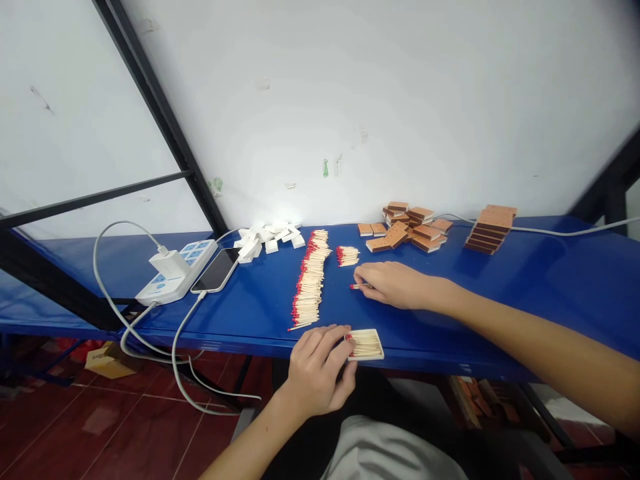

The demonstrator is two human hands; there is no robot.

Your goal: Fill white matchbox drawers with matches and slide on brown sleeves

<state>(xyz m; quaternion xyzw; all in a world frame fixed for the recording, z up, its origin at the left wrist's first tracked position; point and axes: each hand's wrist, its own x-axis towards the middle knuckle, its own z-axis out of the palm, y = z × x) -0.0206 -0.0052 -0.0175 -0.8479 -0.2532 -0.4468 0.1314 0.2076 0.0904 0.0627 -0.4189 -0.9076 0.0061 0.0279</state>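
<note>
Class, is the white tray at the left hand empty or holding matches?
Holding matches: pale sticks lie inside the white tray, red heads toward the left hand.

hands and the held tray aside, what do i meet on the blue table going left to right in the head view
Power strip, phone, white trays, long match row, small match pile, loose brown boxes, brown stack.

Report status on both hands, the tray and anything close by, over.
Left hand gripping white tray at table edge. Right hand pinching red-tipped match. Tray holding matches. Small match pile close beside right hand.
</note>
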